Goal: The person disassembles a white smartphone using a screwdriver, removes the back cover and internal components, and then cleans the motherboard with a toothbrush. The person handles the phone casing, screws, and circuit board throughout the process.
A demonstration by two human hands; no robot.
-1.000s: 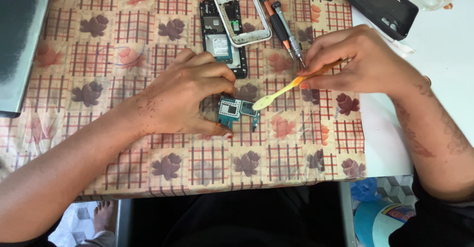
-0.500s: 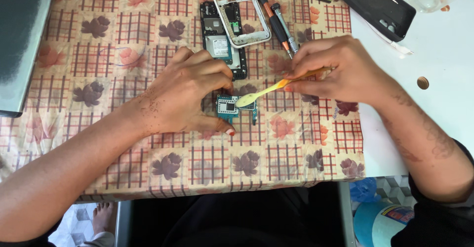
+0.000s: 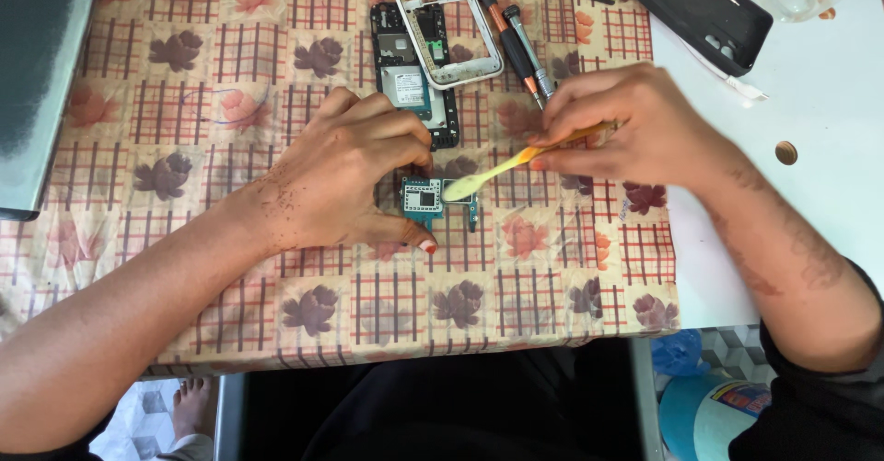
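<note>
Left hand [image 3: 345,180] pins a small green circuit board [image 3: 433,198] flat on the leaf-patterned checked cloth over the desk [image 3: 230,74] while the right hand [image 3: 635,134] grips a yellow toothbrush [image 3: 506,168], bristles on the board's right part — probably brushing it. Beyond lie the black stripped phone body [image 3: 405,79] and white frame [image 3: 442,28], unassembled — bare cloth lies toward the near edge.

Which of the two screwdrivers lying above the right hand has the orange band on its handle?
The left-hand screwdriver, with the black grip and orange band. The screwdriver beside it, on the right, is grey and metallic, and lies closer to the right hand.
</note>
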